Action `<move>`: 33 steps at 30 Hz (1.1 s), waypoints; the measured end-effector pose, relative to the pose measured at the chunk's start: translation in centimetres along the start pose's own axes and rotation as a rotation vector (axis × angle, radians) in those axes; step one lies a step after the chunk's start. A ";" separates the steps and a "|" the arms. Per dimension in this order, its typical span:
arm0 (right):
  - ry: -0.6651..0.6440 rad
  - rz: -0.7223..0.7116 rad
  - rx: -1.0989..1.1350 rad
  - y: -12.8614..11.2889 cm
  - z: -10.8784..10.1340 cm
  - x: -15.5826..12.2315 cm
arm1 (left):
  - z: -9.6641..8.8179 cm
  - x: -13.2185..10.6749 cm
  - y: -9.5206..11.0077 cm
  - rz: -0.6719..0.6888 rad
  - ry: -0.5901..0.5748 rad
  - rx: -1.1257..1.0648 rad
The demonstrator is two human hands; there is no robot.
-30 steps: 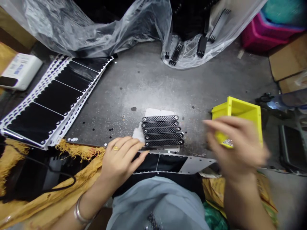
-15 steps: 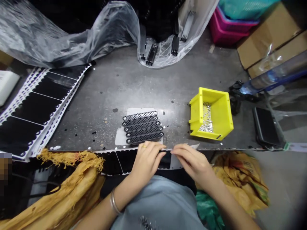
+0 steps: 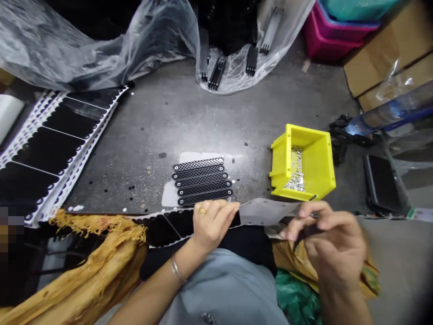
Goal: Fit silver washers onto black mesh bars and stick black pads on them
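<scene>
Along the far left, stacked sheets of black die-cut pads (image 3: 50,144) lie on white backing at the edge of a grey metal workbench (image 3: 145,135), with a frayed yellow-orange cloth (image 3: 98,243) draped just below them. The person's left hand (image 3: 213,228), wearing a gold ring (image 3: 202,211) and a silver bangle (image 3: 177,273), lies on a liner strip (image 3: 267,212) with its fingers close together, though its grip cannot be made out. The strip, carrying black pads, runs along the bench's near edge. Just beyond that hand, five black mesh bars (image 3: 201,182) sit side by side on a white patch. A clear plastic bag (image 3: 233,74) of black comb-like parts lies further back. To the right stands a tilted yellow plastic bin (image 3: 314,158) holding silver eyelets (image 3: 296,169). The right hand (image 3: 329,248) is curled at the strip's far end, its fingers bent, but blur hides whether they pinch anything.
</scene>
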State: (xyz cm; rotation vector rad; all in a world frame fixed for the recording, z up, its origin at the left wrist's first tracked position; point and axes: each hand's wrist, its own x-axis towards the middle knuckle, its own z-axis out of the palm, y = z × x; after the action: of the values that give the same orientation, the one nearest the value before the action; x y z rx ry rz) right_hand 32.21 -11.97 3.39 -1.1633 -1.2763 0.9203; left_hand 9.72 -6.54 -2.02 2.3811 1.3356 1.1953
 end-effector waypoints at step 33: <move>-0.458 -0.082 -0.474 2.8 7.4 8.1 | -8.8 -0.6 -7.8 -0.659 -0.208 -0.171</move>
State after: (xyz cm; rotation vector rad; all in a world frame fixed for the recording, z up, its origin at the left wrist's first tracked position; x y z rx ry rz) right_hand 26.03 -2.61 1.86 -1.2870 -1.9778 0.8772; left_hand -1.70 -4.43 -0.31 1.6754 1.6681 0.8030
